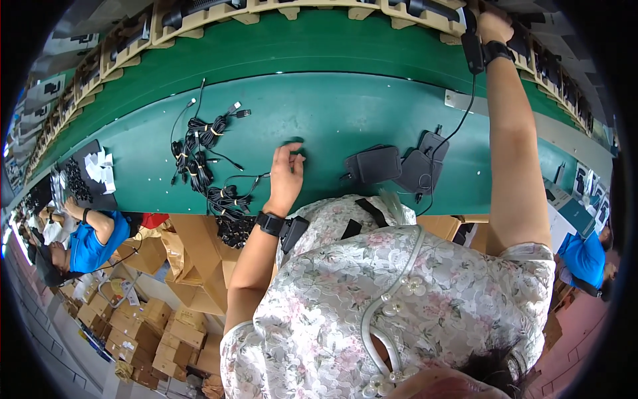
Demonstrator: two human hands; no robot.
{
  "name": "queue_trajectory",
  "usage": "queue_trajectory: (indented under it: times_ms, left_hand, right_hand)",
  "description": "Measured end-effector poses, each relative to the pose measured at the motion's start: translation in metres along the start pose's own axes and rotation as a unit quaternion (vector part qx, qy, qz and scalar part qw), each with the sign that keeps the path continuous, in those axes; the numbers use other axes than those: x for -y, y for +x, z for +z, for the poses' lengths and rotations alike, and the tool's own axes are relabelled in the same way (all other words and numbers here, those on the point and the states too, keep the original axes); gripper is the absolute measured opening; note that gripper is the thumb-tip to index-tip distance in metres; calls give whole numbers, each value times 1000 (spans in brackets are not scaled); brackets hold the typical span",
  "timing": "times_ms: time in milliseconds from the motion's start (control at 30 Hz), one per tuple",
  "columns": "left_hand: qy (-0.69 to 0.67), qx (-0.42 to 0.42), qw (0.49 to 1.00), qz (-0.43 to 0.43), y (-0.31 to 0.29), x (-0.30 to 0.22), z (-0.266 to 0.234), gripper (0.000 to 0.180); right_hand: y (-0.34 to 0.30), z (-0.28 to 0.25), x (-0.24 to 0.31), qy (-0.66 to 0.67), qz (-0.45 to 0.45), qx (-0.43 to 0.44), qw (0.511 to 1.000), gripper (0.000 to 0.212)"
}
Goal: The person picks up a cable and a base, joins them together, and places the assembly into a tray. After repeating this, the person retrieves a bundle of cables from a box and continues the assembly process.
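My left hand (288, 178) hovers over the green bench (319, 106), its fingers loosely bent and apart. By its fingertips is a small dark patch that I cannot make out. To its left lie several black cables bundled with ties (199, 169), some with white plugs. Farther right, flat black rectangular cases (379, 164) rest near the bench's front edge, partly overlapping. My right hand (495, 28) reaches far right to a beige tray (399, 13) holding dark parts. What its fingers touch is too hard to see. Each wrist wears a black band with a small black box.
A green belt (292, 50) runs beyond the bench, with a row of beige trays along it. A metal rail (531, 125) crosses at right. A black cord hangs from my right wrist. Co-workers in blue (100, 241) work at both sides. Cardboard boxes (143, 326) stand behind at left.
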State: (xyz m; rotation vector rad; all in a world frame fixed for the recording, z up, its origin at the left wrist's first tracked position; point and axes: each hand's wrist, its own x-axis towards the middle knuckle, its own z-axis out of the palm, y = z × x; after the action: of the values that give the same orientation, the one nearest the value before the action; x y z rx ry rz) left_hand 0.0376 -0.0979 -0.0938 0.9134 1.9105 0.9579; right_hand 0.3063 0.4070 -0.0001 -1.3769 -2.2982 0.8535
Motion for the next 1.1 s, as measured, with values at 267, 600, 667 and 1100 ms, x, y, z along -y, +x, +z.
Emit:
queue_trajectory:
  times_ms: [267,600,667,1100]
  left_hand:
    - [-4,-26,1000,13,0,0,-7,24]
    - [39,17,997,62,28,13,3,24]
    - [18,31,996,82,42,10,10,22]
    - [-10,38,997,64,51,27,11,21]
  right_hand:
    - [45,26,-19,-376,162,-40,912,35]
    - [-70,63,93,-223,-60,-113,966,26]
    - [-104,106,73,-474,-163,-124,857,26]
    - [-263,233,102,-326,-113,167,924,72]
